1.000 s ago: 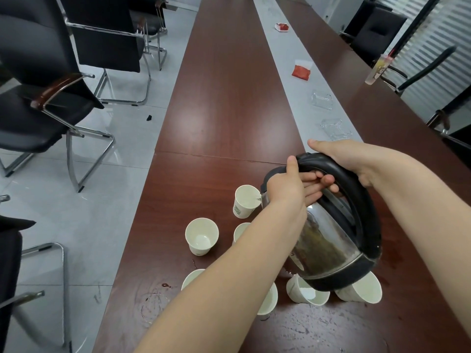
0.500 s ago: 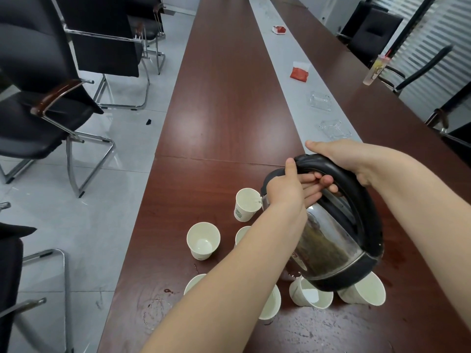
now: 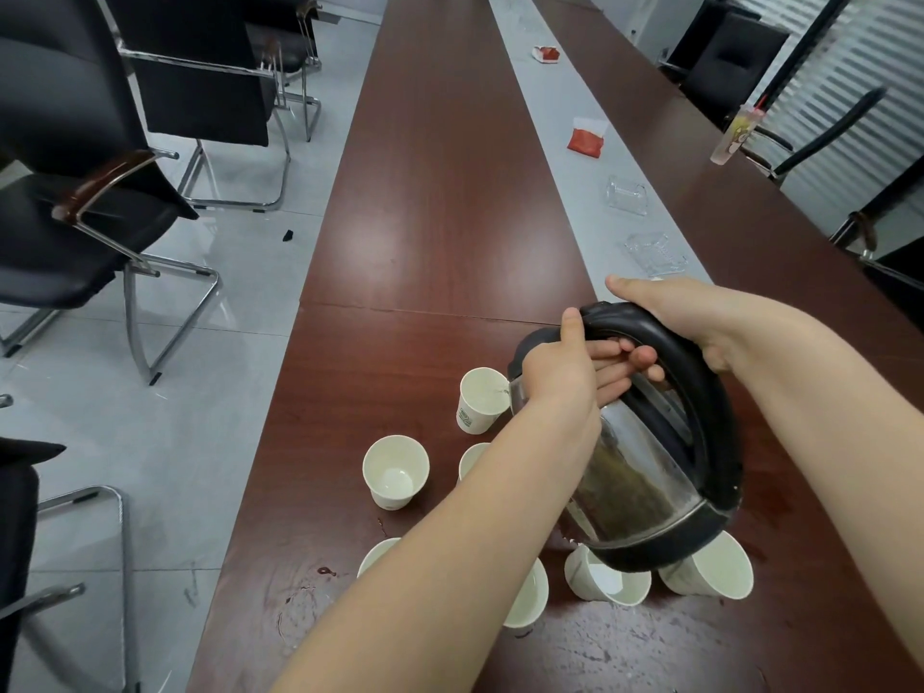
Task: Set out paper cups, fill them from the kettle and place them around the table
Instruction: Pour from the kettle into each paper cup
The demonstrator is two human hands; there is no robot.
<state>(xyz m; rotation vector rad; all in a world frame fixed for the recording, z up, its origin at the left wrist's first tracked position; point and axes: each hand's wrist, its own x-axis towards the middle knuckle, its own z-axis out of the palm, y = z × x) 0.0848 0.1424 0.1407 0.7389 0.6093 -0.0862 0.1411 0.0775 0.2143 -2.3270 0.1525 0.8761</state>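
- A long red-brown table (image 3: 440, 167) is running away down the room, a pale grey strip (image 3: 565, 142) lying along its middle.
- Light is glancing off its polished top in soft patches.
- Black chairs (image 3: 75, 217) on chrome frames are standing on the left, pulled back from the table.
- Further chairs (image 3: 730, 57), also black, are sitting along the right side.
- Grey floor tiles (image 3: 240, 272) are shining faintly.
- White slatted blinds (image 3: 850, 52) are hanging on the right side.

No readable text anywhere
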